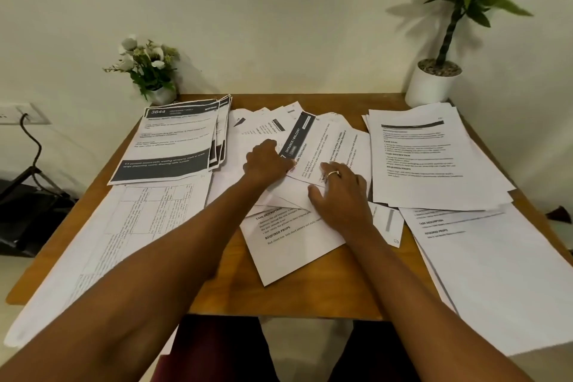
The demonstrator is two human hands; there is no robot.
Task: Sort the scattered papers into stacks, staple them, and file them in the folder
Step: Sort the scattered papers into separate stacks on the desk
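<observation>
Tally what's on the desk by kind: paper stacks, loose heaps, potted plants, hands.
Paper stacks: 4
Loose heap: 1
Potted plants: 2
Hands: 2, left and right
Total: 9

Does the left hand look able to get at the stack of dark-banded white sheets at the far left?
Probably yes. The left hand rests on the loose middle pile of white papers right beside that stack of dark-banded white sheets, with nothing standing between them.

Quick count: five piles of white printed paper (173, 146), two green potted plants (434, 84), one brown wooden table (310, 295), left hand (266, 161), right hand (339, 192).
</observation>
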